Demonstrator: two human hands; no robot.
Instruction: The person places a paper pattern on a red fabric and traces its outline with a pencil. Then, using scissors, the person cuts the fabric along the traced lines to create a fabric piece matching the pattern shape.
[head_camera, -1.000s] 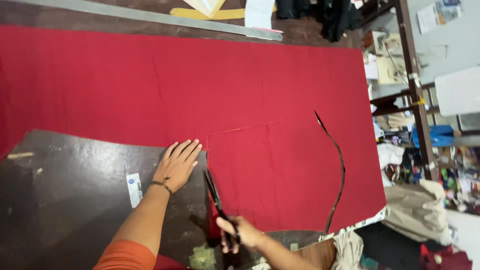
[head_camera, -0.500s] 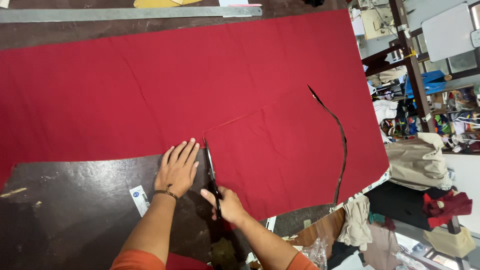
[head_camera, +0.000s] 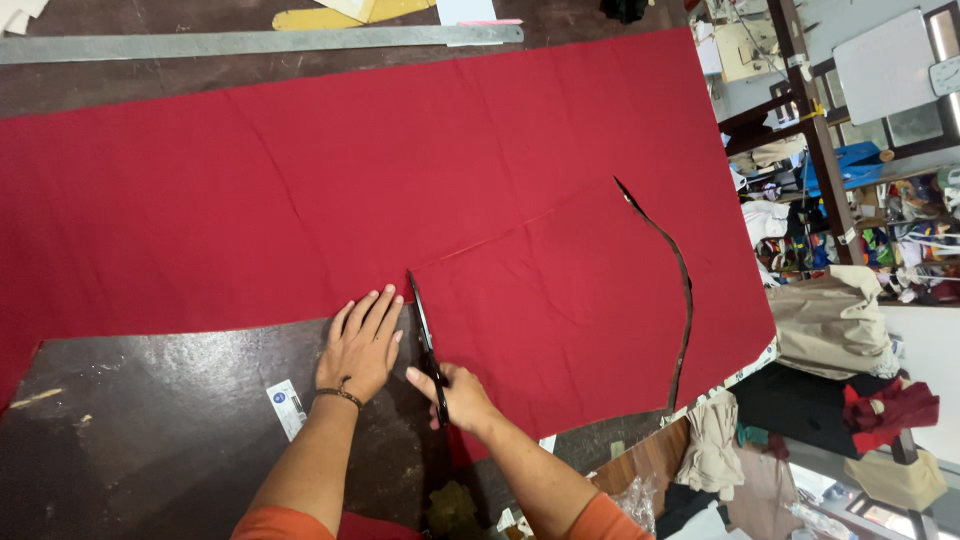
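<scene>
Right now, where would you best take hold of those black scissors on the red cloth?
By the handle end nearest the person, where the right hand already holds the scissors. Come from the near table edge: the blades point away into the red cloth.

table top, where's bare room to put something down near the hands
Bare dark table lies left of the left hand, bordered by the red fabric above and a small white label to its right. A thin strip runs between the fabric and the metal ruler. It is crowded around the scissors in the right hand.
</scene>
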